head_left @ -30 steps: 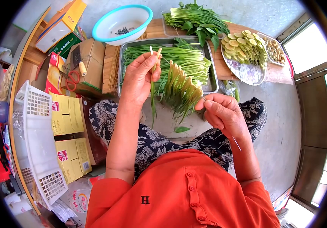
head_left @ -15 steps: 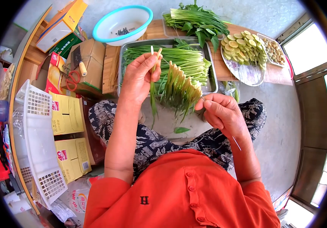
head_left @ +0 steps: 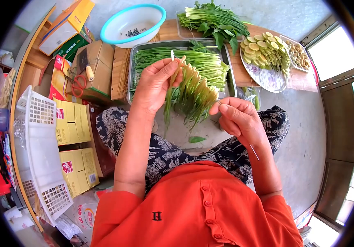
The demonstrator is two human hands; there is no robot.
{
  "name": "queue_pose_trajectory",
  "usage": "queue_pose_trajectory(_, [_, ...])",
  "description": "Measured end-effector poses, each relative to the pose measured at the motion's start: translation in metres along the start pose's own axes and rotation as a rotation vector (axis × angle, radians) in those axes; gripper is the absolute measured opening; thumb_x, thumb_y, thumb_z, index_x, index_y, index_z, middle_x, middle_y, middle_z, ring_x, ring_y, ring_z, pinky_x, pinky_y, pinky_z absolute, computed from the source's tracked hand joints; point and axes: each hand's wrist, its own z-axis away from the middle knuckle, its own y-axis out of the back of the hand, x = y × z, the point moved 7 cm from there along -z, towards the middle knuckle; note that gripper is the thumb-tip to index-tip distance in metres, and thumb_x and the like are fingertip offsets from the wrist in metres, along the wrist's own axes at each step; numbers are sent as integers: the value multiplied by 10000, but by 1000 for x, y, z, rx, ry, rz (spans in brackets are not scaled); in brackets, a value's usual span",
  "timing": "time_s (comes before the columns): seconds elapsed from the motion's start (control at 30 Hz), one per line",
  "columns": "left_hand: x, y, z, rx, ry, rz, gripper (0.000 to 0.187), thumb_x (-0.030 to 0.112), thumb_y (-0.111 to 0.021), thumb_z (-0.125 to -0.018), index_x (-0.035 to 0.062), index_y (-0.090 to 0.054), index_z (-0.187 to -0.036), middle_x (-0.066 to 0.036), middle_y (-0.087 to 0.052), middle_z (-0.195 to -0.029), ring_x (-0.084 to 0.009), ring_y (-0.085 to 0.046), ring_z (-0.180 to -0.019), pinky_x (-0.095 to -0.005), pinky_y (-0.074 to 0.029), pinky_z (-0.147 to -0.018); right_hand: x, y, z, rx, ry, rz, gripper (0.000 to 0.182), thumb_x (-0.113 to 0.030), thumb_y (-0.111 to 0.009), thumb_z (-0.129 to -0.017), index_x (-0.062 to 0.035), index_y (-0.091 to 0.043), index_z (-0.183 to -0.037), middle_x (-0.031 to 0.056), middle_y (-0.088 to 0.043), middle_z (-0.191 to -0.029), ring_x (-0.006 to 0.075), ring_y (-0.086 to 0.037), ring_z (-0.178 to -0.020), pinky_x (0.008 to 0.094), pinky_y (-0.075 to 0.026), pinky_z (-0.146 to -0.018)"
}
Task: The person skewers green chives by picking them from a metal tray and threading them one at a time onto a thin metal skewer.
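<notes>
My right hand (head_left: 239, 119) is closed around a thin metal skewer (head_left: 254, 152), whose end sticks out below the wrist. Chives (head_left: 195, 90) are threaded by their pale ends along the skewer, their green leaves hanging down. My left hand (head_left: 157, 82) pinches a chive at the skewer's far end; its white tip (head_left: 172, 54) shows above the fingers. The skewer's point is hidden there. Behind the hands, a metal tray (head_left: 231, 76) holds many loose chives (head_left: 160, 54).
At the back stand a blue-rimmed basin (head_left: 115, 40) and a tray of greens (head_left: 216, 20). Sliced vegetable skewers (head_left: 263, 49) lie on a plate (head_left: 263, 80) at right. Left are scissors (head_left: 78, 87), a knife (head_left: 87, 68), cartons (head_left: 73, 123) and a white plastic basket (head_left: 43, 144).
My left hand has moved right, bringing its chive up against the row on the skewer. My right hand has shifted slightly up and left.
</notes>
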Motion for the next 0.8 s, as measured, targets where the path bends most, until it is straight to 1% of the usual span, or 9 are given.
queue_pose_trajectory(0.07, [8,3,1,140,-100,-116,215,176,-625,-908,15,-648,-1049,-25,-631,-877,-87,-515,-686,-206,-385,-608,-1,1,0,-10,2,-9,237,-160,-489,-972,14,-651,-966,-75,-358,-496,12,-271,-420,195,-186,-410])
queue_pose_trajectory(0.2, [15,17,-1,112,-136,-222,210,163,-609,-918,15,-652,-1061,-19,-630,-880,-72,-521,-725,-197,-390,-639,-1,3,3,0,1,-13,233,-157,-491,-972,11,-652,-966,-73,-364,-497,12,-272,-419,192,-191,-409])
queue_pose_trajectory(0.27, [17,16,1,133,-176,-251,249,179,-600,-927,15,-645,-1109,-14,-649,-849,-52,-484,-660,-192,-380,-607,0,1,4,-14,6,-18,233,-160,-494,-971,11,-652,-965,-73,-365,-500,12,-274,-422,190,-191,-411])
queue_pose_trajectory(0.3, [17,15,0,132,-176,-252,249,179,-600,-927,15,-645,-1109,-14,-649,-849,-52,-484,-660,-192,-380,-607,0,1,3,-14,7,-18,233,-160,-494,-971,11,-652,-965,-73,-365,-500,12,-274,-422,190,-191,-411])
queue_pose_trajectory(0.4, [18,13,1,130,-209,-202,196,148,-602,-921,23,-626,-1070,-35,-663,-851,-54,-501,-654,-193,-388,-597,-1,-2,3,-18,1,-8,235,-164,-495,-970,11,-651,-966,-76,-362,-503,12,-273,-425,191,-189,-414])
queue_pose_trajectory(0.47, [17,12,2,130,-204,-182,186,139,-629,-904,37,-576,-1051,-39,-639,-859,-85,-548,-714,-205,-422,-643,-2,-2,4,-9,-2,13,236,-166,-495,-969,10,-652,-966,-79,-357,-504,10,-269,-428,191,-186,-417])
queue_pose_trajectory(0.5, [17,10,3,129,-203,-181,186,139,-629,-904,37,-576,-1051,-39,-639,-859,-85,-548,-714,-205,-422,-643,-1,-2,4,-7,-3,12,236,-166,-495,-969,10,-652,-966,-79,-357,-504,10,-269,-428,191,-186,-417])
queue_pose_trajectory(0.57, [18,9,4,188,-223,-164,108,108,-649,-879,50,-591,-949,-49,-674,-846,-65,-551,-663,-193,-418,-613,-2,-2,3,4,-1,4,238,-166,-492,-970,9,-654,-964,-80,-354,-502,8,-266,-429,192,-183,-417])
queue_pose_trajectory(0.8, [19,9,4,181,-255,-191,119,113,-655,-873,48,-597,-954,-53,-678,-845,-61,-549,-660,-193,-423,-618,1,0,2,-2,2,6,240,-166,-492,-973,8,-656,-962,-77,-362,-497,9,-265,-420,192,-187,-408])
